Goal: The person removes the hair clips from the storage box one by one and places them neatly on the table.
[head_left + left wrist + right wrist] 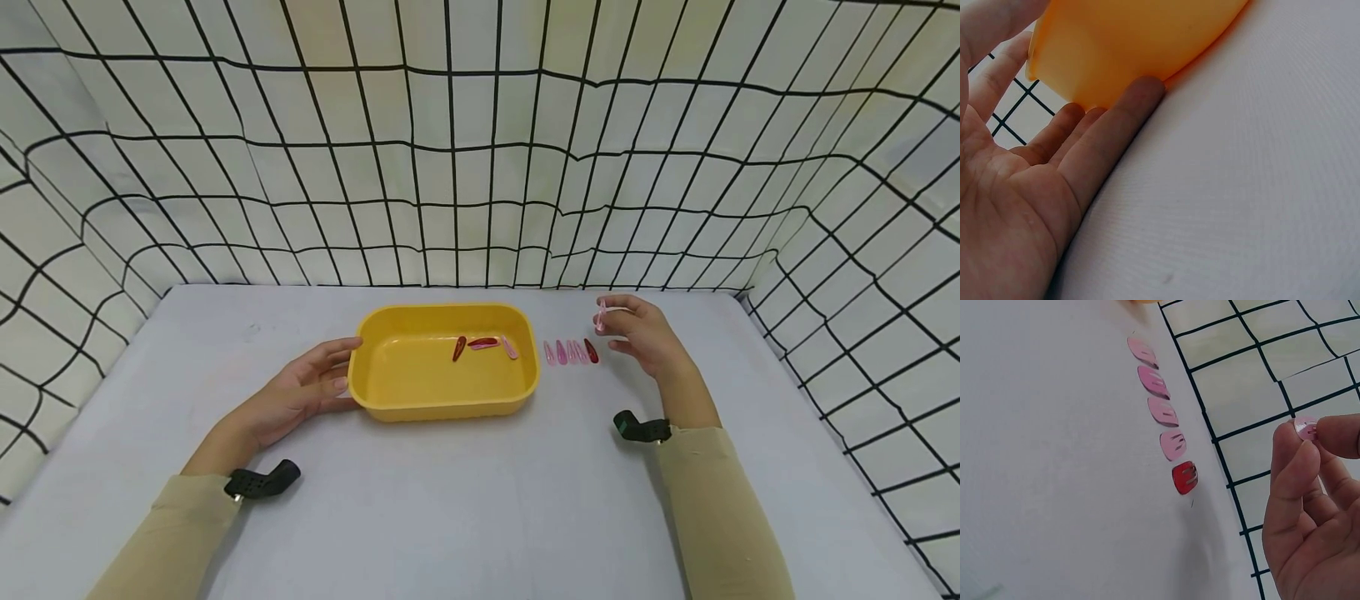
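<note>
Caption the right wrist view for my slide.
Right hand pinches a pink snap hair clip near a row of four pink clips and one red clip.

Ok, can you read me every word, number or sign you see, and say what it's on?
There are none I can read: no lettering shows on the yellow tray or the hair clips.
The right black wristband has a green patch, too small to make out.
</note>
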`<move>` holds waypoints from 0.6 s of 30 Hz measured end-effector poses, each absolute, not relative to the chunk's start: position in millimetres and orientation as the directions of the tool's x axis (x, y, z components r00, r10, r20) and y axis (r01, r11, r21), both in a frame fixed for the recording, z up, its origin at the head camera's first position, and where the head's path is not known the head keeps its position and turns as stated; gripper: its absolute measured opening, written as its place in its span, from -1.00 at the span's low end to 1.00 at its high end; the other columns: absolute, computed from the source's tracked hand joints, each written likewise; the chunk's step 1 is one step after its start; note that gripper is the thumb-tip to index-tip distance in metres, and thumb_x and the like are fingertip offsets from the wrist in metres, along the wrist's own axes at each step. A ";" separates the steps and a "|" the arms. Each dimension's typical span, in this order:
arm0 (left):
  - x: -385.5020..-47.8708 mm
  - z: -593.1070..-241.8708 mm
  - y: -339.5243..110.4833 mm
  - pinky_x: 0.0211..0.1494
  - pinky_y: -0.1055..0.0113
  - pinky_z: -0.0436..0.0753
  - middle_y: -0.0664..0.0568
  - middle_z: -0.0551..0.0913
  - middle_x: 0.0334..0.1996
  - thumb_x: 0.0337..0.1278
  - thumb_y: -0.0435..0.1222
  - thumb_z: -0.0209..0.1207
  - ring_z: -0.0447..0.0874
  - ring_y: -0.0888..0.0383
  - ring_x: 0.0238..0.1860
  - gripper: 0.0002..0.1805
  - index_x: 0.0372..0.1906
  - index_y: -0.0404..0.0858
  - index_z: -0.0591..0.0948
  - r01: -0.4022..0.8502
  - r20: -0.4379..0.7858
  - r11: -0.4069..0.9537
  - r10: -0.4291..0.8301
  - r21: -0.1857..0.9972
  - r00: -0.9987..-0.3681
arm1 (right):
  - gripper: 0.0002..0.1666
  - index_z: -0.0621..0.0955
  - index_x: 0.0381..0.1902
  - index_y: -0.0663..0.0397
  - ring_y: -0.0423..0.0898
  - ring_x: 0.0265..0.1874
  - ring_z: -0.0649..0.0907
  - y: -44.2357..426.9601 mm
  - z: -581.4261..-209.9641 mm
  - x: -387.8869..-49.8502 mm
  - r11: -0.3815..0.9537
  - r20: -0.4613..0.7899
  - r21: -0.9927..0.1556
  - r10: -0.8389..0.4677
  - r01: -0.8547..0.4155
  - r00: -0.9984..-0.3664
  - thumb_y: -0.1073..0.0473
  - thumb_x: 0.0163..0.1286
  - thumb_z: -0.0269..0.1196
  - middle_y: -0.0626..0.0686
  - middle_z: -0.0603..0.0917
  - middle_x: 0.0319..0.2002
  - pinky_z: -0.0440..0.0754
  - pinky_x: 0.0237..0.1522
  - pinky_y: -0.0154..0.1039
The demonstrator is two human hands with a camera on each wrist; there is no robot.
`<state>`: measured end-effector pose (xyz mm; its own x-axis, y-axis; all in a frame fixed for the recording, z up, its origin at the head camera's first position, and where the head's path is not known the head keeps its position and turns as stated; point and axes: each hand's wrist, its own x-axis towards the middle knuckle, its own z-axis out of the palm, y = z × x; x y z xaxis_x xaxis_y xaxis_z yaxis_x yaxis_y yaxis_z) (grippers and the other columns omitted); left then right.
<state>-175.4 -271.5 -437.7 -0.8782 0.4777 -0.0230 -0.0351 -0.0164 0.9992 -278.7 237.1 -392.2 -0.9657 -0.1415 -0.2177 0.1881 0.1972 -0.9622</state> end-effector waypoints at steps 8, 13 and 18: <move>-175.5 -437.6 -270.4 0.17 0.14 0.67 -0.28 0.05 0.52 0.47 -0.43 0.01 0.54 0.12 0.27 -0.37 0.54 -0.21 0.14 -0.036 -0.035 0.006 0.469 0.999 -0.882 | -0.46 0.41 0.34 0.20 -0.23 -0.24 0.67 241.2 -395.1 -278.9 0.276 -0.249 -0.938 -0.120 0.208 -0.961 0.14 0.48 0.18 0.08 0.68 -0.04 0.65 -0.31 -0.39; -175.4 -437.4 -270.1 0.17 0.14 0.67 -0.29 0.05 0.52 0.47 -0.43 0.01 0.54 0.13 0.26 -0.37 0.54 -0.21 0.14 -0.037 -0.037 0.008 0.467 0.999 -0.883 | -0.48 0.44 0.32 0.18 -0.18 -0.18 0.66 244.8 -398.0 -278.5 0.339 -0.268 -0.916 -0.116 0.216 -0.956 0.11 0.48 0.18 0.16 0.67 0.02 0.63 -0.21 -0.34; -175.3 -437.0 -270.2 0.16 0.15 0.68 -0.28 0.05 0.52 0.47 -0.42 0.01 0.54 0.14 0.26 -0.37 0.54 -0.21 0.14 -0.041 -0.041 0.011 0.462 0.999 -0.886 | -0.50 0.48 0.29 0.18 -0.13 -0.17 0.64 250.5 -403.0 -280.1 0.390 -0.295 -0.891 -0.110 0.232 -0.949 0.12 0.46 0.20 0.10 0.70 -0.05 0.61 -0.19 -0.30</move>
<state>-175.3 -270.2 -437.0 -0.8860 0.4618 -0.0412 -0.0409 0.0107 0.9991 -280.1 250.5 -403.0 -0.9490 -0.1105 -0.2954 0.2321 0.3896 -0.8913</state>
